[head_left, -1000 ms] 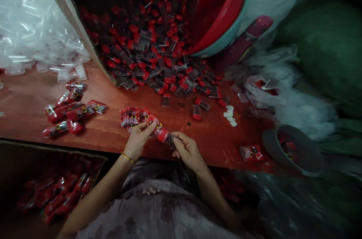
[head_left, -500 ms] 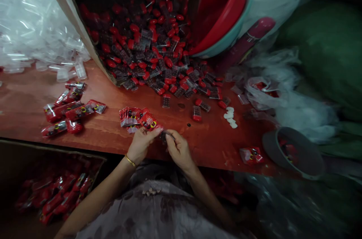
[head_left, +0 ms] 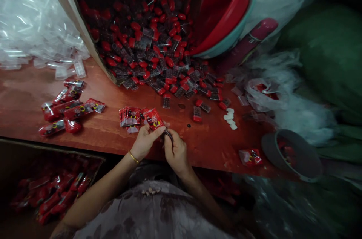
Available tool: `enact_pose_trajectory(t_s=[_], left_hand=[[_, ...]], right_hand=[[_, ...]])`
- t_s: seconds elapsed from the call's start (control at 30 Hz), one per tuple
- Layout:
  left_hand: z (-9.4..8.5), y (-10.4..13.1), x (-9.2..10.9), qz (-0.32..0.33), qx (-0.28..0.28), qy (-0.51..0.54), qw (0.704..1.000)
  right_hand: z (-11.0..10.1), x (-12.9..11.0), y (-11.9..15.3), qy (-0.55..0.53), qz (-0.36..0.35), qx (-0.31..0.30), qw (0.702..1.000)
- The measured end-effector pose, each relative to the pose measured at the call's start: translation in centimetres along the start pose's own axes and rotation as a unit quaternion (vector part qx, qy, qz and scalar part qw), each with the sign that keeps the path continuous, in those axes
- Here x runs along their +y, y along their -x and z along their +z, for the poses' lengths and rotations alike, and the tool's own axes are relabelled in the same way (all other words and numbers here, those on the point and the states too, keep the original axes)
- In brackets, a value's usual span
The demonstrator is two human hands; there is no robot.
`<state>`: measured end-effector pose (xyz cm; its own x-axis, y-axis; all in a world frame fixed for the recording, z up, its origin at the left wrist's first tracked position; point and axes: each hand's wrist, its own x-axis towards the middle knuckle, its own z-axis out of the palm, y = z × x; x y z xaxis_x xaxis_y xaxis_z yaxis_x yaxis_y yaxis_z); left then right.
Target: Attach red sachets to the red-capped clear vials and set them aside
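My left hand (head_left: 144, 140) pinches a small red printed wrapper (head_left: 154, 118) near the table's front edge. Close beside it, my right hand (head_left: 175, 150) grips a small dark tube (head_left: 169, 134) whose tip meets the wrapper's lower end. Whether the tube is inside the wrapper is hidden by the fingers. Just left of my hands lies a fanned stack of flat red wrappers (head_left: 129, 115). Farther left are several filled red packets (head_left: 75, 109), loosely piled. Beyond my hands, a heap of clear tubes with red caps (head_left: 161, 62) spills from a cardboard box.
The cardboard box (head_left: 82, 31) lies open towards me. Clear empty tubes (head_left: 39, 39) are heaped at left. Red and teal basins (head_left: 226, 9) and a purple bottle (head_left: 251, 41) stand at right, above a grey pan (head_left: 296, 156). Below the table, a box holds red packets (head_left: 56, 193).
My hands have shifted slightly, and the wrapper now stands out more above the left fingers. The right hand has turned more upright and sits closer to the left.
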<state>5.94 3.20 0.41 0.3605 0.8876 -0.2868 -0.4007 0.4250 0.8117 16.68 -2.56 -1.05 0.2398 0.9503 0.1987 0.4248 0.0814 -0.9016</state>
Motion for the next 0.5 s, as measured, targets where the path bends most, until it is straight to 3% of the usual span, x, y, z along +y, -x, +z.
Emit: enact_pose_trajectory(t_s=[0.07,0.13,0.2,0.37,0.5], left_hand=[[-0.2,0.1,-0.4,-0.015,-0.039,-0.021,0.999],[-0.6,0.1,-0.5,-0.039,-0.066,-0.034,0.997],[-0.8,0.1,-0.3,-0.039,-0.071,-0.043,0.996],[-0.6,0.4,-0.5,0.021,-0.033,-0.040,0.998],[-0.1,1.0,-1.3,0.011,-0.025,-0.043,0.999]], right_hand=[[0.4,0.0,0.1,-0.111,0.072,-0.025,0.991],[0.8,0.0,0.2,-0.234,0.136,-0.058,0.961],[1.1,-0.2,0.2,-0.300,0.160,-0.062,0.939],[1.0,-0.9,0.0,-0.211,0.117,-0.008,0.970],[0.9,-1.1,-0.3,-0.146,0.110,0.028,0.983]])
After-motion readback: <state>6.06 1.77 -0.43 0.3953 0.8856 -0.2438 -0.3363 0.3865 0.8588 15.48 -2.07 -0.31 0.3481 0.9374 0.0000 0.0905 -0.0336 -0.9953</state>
